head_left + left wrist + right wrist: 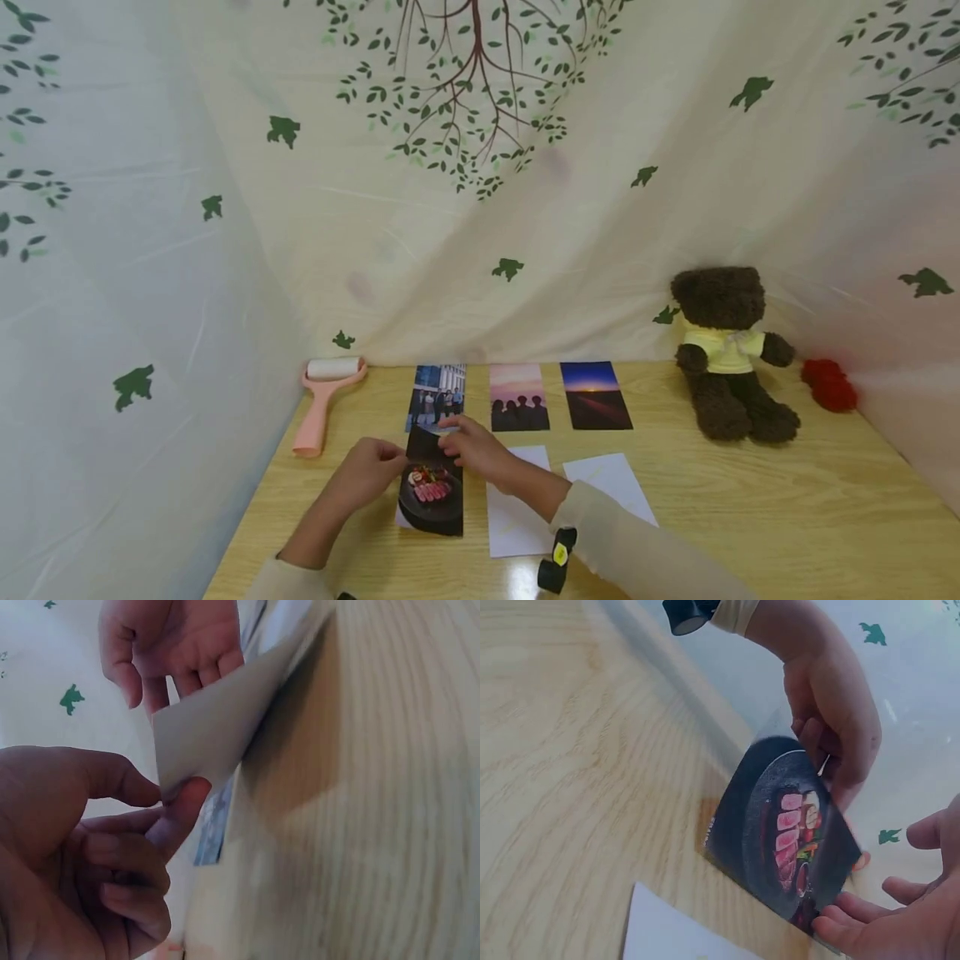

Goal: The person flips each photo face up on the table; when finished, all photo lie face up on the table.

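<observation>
Towards the lower middle of the head view, a dark food photo (431, 489) was up over the wooden table (750, 517), pink meat slices on a black plate, pale sliver peeking out at 7 o'clock. The group photo (433, 398) lay at its 12, a white card (516, 508) at 3. The left hand (365, 473) was at 9, wrist bent inward; the right hand (480, 452) reached in from 2. Black wristband (552, 575) had a yellow badge, marks too small to read.

In the left wrist view you got the photo's plain pale back, tilted, left thumb and index finger pinching one corner.

In the right wrist view, the right fingers were pretty wide, tips at the photo's 5 o'clock corner. Tiny white lettering ran along its 9 o'clock edge, too blurry to read.
</observation>
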Available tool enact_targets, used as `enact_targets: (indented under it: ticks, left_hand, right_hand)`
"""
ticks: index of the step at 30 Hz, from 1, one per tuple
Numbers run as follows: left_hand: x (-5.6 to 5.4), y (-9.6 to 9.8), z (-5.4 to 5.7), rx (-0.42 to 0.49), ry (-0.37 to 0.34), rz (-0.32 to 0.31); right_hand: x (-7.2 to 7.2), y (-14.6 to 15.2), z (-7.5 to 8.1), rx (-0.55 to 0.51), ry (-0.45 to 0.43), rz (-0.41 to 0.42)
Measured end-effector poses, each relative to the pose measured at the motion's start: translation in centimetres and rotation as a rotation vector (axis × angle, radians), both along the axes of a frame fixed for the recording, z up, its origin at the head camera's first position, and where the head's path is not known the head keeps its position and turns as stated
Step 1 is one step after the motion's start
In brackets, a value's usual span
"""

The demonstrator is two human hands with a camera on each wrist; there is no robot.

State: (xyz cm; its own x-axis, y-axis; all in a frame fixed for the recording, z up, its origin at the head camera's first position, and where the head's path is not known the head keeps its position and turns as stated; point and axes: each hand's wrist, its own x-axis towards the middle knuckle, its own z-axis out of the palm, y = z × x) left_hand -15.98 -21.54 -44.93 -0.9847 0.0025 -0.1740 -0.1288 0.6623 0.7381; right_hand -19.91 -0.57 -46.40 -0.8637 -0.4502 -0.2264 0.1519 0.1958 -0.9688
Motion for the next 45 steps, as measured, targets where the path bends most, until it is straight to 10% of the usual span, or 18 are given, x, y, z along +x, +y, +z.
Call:
enact_targets:
  ticks: [9, 17, 29, 45]
  left_hand:
    - [0.3, -0.7, -1.8, -0.282, -0.015, 0.017]
    - [1.0, 1.4, -1.2, -0.573, 0.117, -0.022]
    - [2.1, 7.9, -0.8, -0.450, 0.227, -0.509]
    - [1.7, 9.8, -1.5, -0.435, 0.143, -0.565]
  right_hand:
    - [0.2, 0.0, -0.9, 0.048, 0.045, 0.038]
    - [-0.1, 2.6, -0.9, -0.005, 0.170, -0.022]
    - [1.3, 10.5, 0.0, 0.679, 0.459, -0.066]
    - [1.9, 12.6, -1.0, 0.812, 0.396, -0.068]
